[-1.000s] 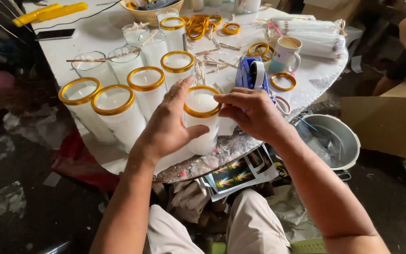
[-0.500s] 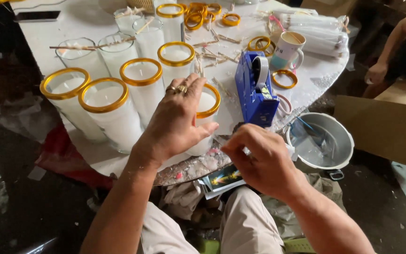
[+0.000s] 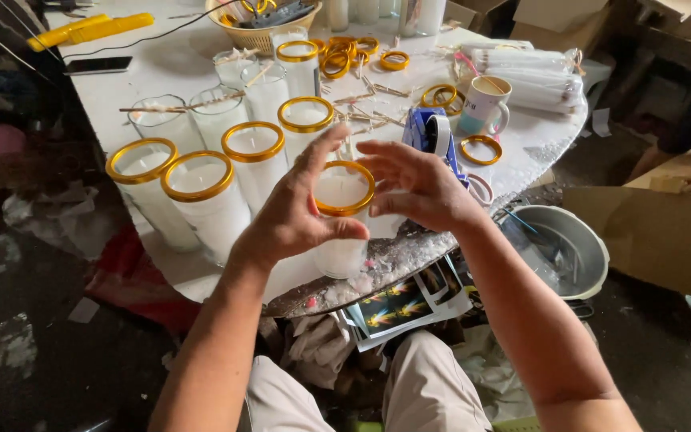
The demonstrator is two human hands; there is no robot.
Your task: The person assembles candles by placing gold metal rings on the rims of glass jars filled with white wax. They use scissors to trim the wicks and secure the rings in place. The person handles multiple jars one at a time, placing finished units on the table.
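Note:
A tall glass candle (image 3: 341,240) filled with white wax and capped by a gold rim stands near the front edge of the white table (image 3: 177,72). My left hand (image 3: 293,216) wraps around its left side, thumb across the front. My right hand (image 3: 421,188) is at its right side, fingers curled toward the rim; whether it touches the glass is unclear. Several more gold-rimmed candles (image 3: 205,192) stand in rows to the left and behind.
A blue tape dispenser (image 3: 433,136) sits just behind my right hand, a mug (image 3: 483,106) beyond it. Loose gold rings (image 3: 481,149) and wick sticks litter the table. A basket (image 3: 261,24) stands at the back. A metal pot (image 3: 557,252) sits on the floor at right, beside cardboard boxes (image 3: 657,232).
My right hand rose from below the table edge back up to the right side of the candle. My left hand shifted from covering the rim to gripping the glass's side.

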